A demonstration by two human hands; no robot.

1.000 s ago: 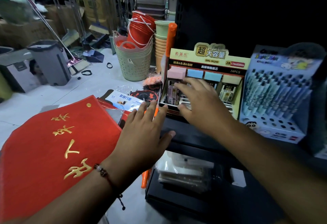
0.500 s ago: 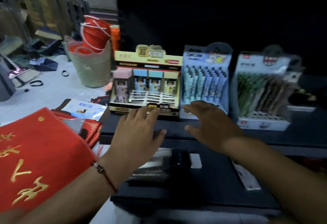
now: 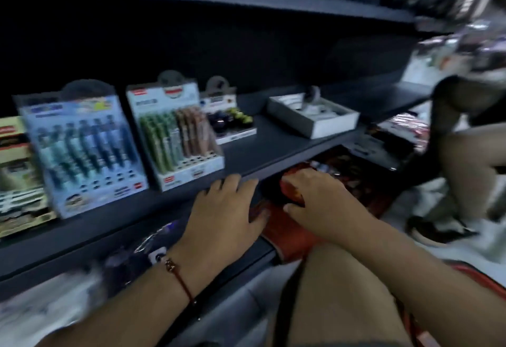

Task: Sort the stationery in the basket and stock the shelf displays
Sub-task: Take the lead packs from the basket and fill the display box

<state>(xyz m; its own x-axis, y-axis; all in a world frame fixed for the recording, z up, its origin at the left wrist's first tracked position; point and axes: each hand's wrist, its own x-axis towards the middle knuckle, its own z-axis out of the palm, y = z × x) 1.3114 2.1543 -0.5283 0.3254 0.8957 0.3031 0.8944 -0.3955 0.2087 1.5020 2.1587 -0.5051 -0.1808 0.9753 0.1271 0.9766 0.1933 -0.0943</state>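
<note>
Red cord bracelet [image 3: 178, 275], bare forearms

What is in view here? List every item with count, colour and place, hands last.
blue pen display: one, blue, shelf left.
green-and-brown pen display: one, white box, right of the blue one.
yellow display box: one, left edge, cut off.
small dark-item display: one, farther back.
white tray: one, shelf right.
red packets: count unclear, lower shelf.
second person: one, crouching right.
left hand: fingers on shelf edge.
right hand: on red packets.
</note>
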